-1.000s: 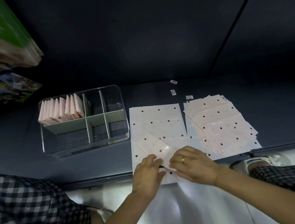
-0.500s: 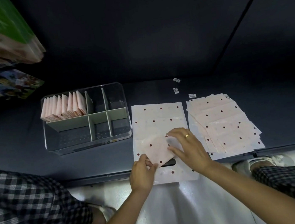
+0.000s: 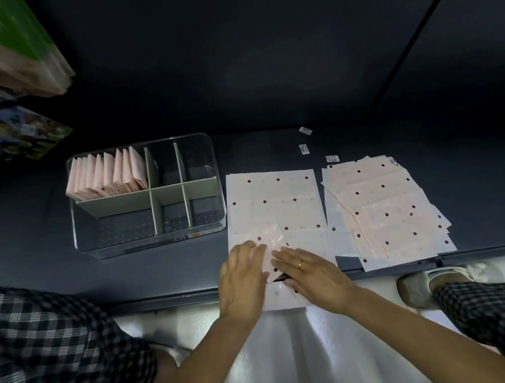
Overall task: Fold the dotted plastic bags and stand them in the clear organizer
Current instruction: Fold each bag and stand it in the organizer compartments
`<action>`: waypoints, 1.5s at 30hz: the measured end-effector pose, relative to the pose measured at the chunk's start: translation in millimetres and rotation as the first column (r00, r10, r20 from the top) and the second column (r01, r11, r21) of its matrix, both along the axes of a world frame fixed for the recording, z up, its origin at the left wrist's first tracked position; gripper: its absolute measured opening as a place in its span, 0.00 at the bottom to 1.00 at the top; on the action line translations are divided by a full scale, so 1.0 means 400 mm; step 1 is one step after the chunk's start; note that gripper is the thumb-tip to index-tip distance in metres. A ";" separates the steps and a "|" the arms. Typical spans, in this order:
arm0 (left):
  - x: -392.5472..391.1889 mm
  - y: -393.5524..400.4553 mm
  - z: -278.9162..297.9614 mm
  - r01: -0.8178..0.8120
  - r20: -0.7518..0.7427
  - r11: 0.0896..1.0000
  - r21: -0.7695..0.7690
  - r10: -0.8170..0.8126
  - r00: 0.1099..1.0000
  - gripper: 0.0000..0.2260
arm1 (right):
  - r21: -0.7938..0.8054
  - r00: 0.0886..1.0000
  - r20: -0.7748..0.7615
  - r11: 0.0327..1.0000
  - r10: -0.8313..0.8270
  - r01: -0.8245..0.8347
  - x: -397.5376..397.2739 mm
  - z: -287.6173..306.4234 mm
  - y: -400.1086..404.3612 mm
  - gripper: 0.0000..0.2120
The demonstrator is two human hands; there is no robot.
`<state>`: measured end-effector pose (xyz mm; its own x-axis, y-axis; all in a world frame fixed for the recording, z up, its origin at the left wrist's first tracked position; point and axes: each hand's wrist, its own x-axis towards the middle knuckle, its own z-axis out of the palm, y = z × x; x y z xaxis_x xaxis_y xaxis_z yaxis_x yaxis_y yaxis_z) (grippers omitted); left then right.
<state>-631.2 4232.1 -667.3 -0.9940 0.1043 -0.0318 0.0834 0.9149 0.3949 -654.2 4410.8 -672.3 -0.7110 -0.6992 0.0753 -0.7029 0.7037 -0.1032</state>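
Both hands, left (image 3: 242, 280) and right (image 3: 314, 274), press flat, fingers straight, on folded bag (image 3: 269, 237) overhanging table edge (image 3: 169, 298).

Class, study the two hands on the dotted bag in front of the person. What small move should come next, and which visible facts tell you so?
Probably one more fold. Both the left hand and the right hand press flat on the partly folded bag, which looks wider than the folded bags standing in the back left compartment of the clear organizer.
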 end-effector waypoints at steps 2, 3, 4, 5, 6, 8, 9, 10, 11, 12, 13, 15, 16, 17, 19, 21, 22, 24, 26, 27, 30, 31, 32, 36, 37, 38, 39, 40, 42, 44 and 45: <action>-0.011 -0.012 -0.010 0.232 0.055 0.962 -0.143 -0.226 0.972 0.22 | -0.027 0.999 0.046 1.000 -0.008 0.010 0.001 0.002 0.001 0.21; -0.016 -0.021 -0.018 0.301 0.108 0.934 -0.194 -0.285 0.953 0.23 | -0.038 0.998 0.068 0.999 -0.014 0.017 -0.002 0.003 0.002 0.21; -0.020 -0.033 -0.027 0.335 0.160 0.916 -0.220 -0.305 0.939 0.25 | -0.044 0.995 0.102 0.999 -0.023 0.028 -0.004 0.004 0.003 0.20; -0.024 -0.047 -0.035 0.351 0.205 0.909 -0.226 -0.308 0.929 0.26 | -0.050 0.987 0.153 0.998 -0.041 0.049 -0.007 0.005 0.004 0.19; -0.027 -0.062 -0.043 0.367 0.238 0.903 -0.222 -0.315 0.919 0.27 | -0.058 0.976 0.208 0.995 -0.062 0.076 -0.010 0.004 0.005 0.19; -0.031 -0.089 -0.054 0.412 0.261 0.883 -0.224 -0.353 0.898 0.28 | -0.084 0.952 0.291 0.989 -0.094 0.123 -0.016 -0.005 0.009 0.20; -0.034 -0.100 -0.058 0.429 0.257 0.875 -0.225 -0.372 0.892 0.28 | -0.091 0.949 0.298 0.986 -0.106 0.139 -0.019 -0.010 0.012 0.20; -0.037 -0.108 -0.062 0.438 0.247 0.873 -0.213 -0.385 0.889 0.28 | -0.097 0.949 0.290 0.982 -0.126 0.160 -0.022 -0.010 0.011 0.20; -0.040 -0.114 -0.064 0.439 0.236 0.877 -0.193 -0.393 0.889 0.28 | -0.103 0.951 0.274 0.979 -0.142 0.176 -0.023 -0.003 0.007 0.19; -0.042 -0.116 -0.067 0.437 0.226 0.883 -0.169 -0.397 0.890 0.27 | -0.111 0.959 0.243 0.979 -0.143 0.174 -0.023 0.005 0.003 0.18; -0.043 -0.116 -0.069 0.432 0.216 0.889 -0.150 -0.397 0.892 0.27 | -0.127 0.969 0.208 0.978 -0.135 0.163 -0.021 0.010 -0.001 0.18; -0.044 -0.114 -0.071 0.420 0.199 0.898 -0.126 -0.392 0.898 0.27 | -0.123 0.990 0.096 0.985 -0.107 0.119 -0.021 0.006 -0.006 0.20; -0.045 -0.113 -0.069 0.411 0.197 0.905 -0.111 -0.386 0.901 0.27 | -0.126 0.992 0.074 0.986 -0.102 0.111 -0.022 0.006 -0.008 0.21; -0.048 -0.111 -0.064 0.398 0.195 0.913 -0.086 -0.376 0.906 0.27 | -0.141 0.993 0.063 0.984 -0.104 0.112 -0.025 0.008 -0.009 0.20; -0.057 -0.108 -0.041 0.358 0.183 0.934 -0.002 -0.352 0.918 0.27 | -0.186 0.988 0.099 0.973 -0.118 0.134 -0.036 0.019 -0.011 0.17; -0.070 -0.106 -0.007 0.289 0.160 0.950 0.119 -0.305 0.939 0.23 | -0.196 0.976 0.156 0.963 -0.154 0.183 -0.055 0.051 -0.021 0.11; -0.079 -0.106 0.013 0.240 0.148 0.956 0.171 -0.266 0.953 0.19 | -0.208 0.954 0.226 0.947 -0.197 0.244 -0.068 0.070 -0.026 0.07; -0.099 -0.110 0.064 0.116 0.144 0.960 0.256 -0.157 0.977 0.09 | -0.245 0.853 0.451 0.882 -0.264 0.403 -0.095 0.120 -0.038 0.07; -0.120 -0.121 0.120 0.016 0.173 0.911 0.413 -0.096 0.980 0.04 | -0.338 0.755 0.611 0.784 -0.238 0.520 -0.119 0.177 -0.049 0.08; -0.132 -0.128 0.151 -0.017 0.203 0.869 0.495 -0.097 0.974 0.05 | -0.376 0.728 0.651 0.742 -0.215 0.556 -0.129 0.203 -0.056 0.08; -0.155 -0.153 0.240 -0.092 0.285 0.755 0.649 -0.129 0.950 0.05 | -0.447 0.704 0.695 0.678 -0.147 0.583 -0.142 0.271 -0.089 0.09; -0.159 -0.161 0.263 -0.106 0.293 0.729 0.677 -0.134 0.946 0.05 | -0.461 0.702 0.701 0.671 -0.126 0.580 -0.142 0.288 -0.108 0.10; -0.160 -0.168 0.281 -0.121 0.300 0.707 0.697 -0.134 0.944 0.05 | -0.466 0.694 0.712 0.667 -0.107 0.581 -0.142 0.304 -0.129 0.11; -0.153 -0.220 0.325 -0.161 0.344 0.675 0.720 -0.145 0.928 0.06 | -0.482 0.692 0.717 0.661 -0.081 0.576 -0.144 0.340 -0.210 0.03; -0.152 -0.240 0.335 -0.157 0.352 0.681 0.715 -0.156 0.923 0.05 | -0.488 0.696 0.713 0.654 -0.083 0.578 -0.148 0.352 -0.224 0.02; -0.154 -0.261 0.346 -0.145 0.354 0.694 0.705 -0.167 0.920 0.06 | -0.498 0.700 0.710 0.647 -0.079 0.578 -0.154 0.364 -0.236 0.04; -0.159 -0.283 0.356 -0.128 0.355 0.708 0.695 -0.183 0.917 0.06 | -0.506 0.698 0.713 0.639 -0.068 0.579 -0.162 0.377 -0.246 0.06; -0.164 -0.304 0.365 -0.110 0.357 0.720 0.685 -0.199 0.913 0.06 | -0.508 0.690 0.722 0.637 -0.053 0.579 -0.170 0.388 -0.255 0.07; -0.180 -0.344 0.381 -0.118 0.355 0.704 0.700 -0.200 0.913 0.06 | -0.504 0.661 0.750 0.629 -0.021 0.592 -0.186 0.408 -0.274 0.09; -0.197 -0.372 0.386 -0.237 0.374 0.568 0.788 -0.135 0.918 0.04 | -0.510 0.623 0.782 0.581 0.006 0.635 -0.204 0.420 -0.296 0.10; -0.204 -0.380 0.387 -0.313 0.408 0.476 0.822 -0.108 0.906 0.03 | -0.511 0.598 0.801 0.542 0.019 0.667 -0.214 0.424 -0.308 0.10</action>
